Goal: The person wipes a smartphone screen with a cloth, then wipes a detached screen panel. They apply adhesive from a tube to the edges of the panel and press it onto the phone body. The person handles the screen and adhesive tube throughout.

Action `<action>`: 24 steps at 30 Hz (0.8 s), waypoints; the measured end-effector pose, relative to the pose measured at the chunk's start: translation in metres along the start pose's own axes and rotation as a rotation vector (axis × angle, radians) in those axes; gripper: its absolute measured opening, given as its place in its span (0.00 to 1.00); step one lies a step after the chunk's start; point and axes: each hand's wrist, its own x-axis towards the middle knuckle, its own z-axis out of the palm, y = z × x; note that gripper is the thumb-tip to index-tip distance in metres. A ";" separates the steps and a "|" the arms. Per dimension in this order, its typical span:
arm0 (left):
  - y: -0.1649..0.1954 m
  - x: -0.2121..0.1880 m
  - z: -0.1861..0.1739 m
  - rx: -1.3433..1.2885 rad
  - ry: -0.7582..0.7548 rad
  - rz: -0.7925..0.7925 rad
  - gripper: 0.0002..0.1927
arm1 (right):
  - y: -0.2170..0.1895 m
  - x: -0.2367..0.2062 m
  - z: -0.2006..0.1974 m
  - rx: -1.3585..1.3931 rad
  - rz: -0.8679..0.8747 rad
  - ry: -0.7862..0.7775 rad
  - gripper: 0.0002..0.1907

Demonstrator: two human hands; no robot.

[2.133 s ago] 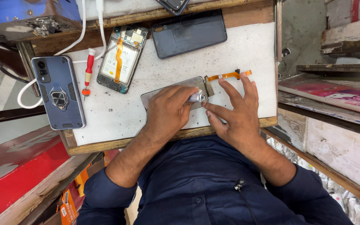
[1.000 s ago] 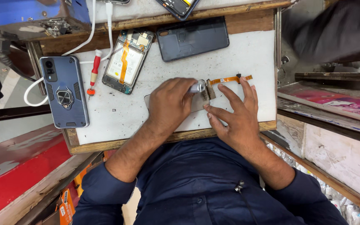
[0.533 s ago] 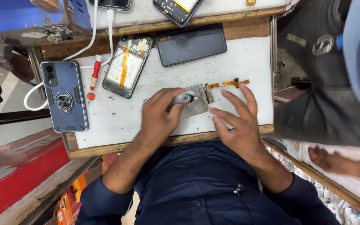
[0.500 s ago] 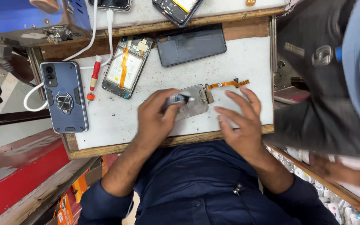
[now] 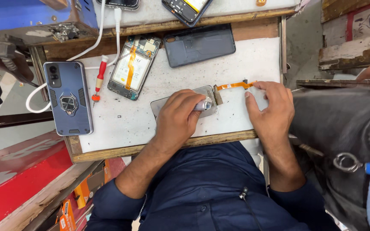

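- Centrally on the white bench (image 5: 150, 124) lies a grey screen panel (image 5: 168, 102), its orange flex cable (image 5: 235, 85) running toward 3 o'clock.
- Left hand (image 5: 178, 117) grips a small silver tool (image 5: 204, 105) on the panel.
- Right hand (image 5: 270, 109), open and flat, has slid toward 3 o'clock, now off the panel.

A small white worktop (image 5: 253, 55) with a worn wooden edge (image 5: 159, 147) stands in even, soft light. At its left there is a red painted board (image 5: 18, 188). At the right, rough wooden planks (image 5: 347, 51) are stacked.
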 end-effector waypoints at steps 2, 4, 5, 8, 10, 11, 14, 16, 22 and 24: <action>0.000 0.002 0.004 0.006 -0.029 -0.035 0.17 | -0.002 0.002 -0.001 -0.024 0.029 -0.022 0.15; -0.001 0.001 0.006 0.031 -0.033 -0.043 0.16 | -0.003 0.004 -0.003 -0.038 0.023 -0.059 0.20; -0.002 0.000 0.006 0.042 -0.036 -0.049 0.16 | -0.003 0.004 -0.004 -0.047 0.021 -0.080 0.23; -0.004 -0.002 0.006 0.027 -0.059 -0.036 0.17 | -0.002 0.010 -0.003 -0.110 -0.066 -0.118 0.27; -0.005 -0.002 0.006 0.035 -0.068 -0.029 0.16 | -0.002 0.014 -0.001 -0.120 -0.051 -0.138 0.24; -0.005 -0.003 0.005 0.036 -0.073 -0.028 0.16 | -0.001 0.015 -0.002 -0.128 -0.043 -0.152 0.23; -0.005 -0.002 0.004 0.050 -0.041 -0.032 0.17 | -0.001 0.018 -0.001 -0.091 -0.062 -0.116 0.19; -0.004 -0.001 0.004 0.027 -0.051 -0.018 0.16 | 0.000 0.019 0.000 -0.069 -0.035 -0.112 0.15; -0.003 -0.001 0.004 0.021 -0.070 -0.031 0.17 | 0.001 0.016 0.003 -0.068 -0.051 -0.087 0.13; -0.004 0.000 0.004 0.014 -0.070 -0.019 0.16 | 0.002 0.016 0.002 -0.059 -0.060 -0.080 0.15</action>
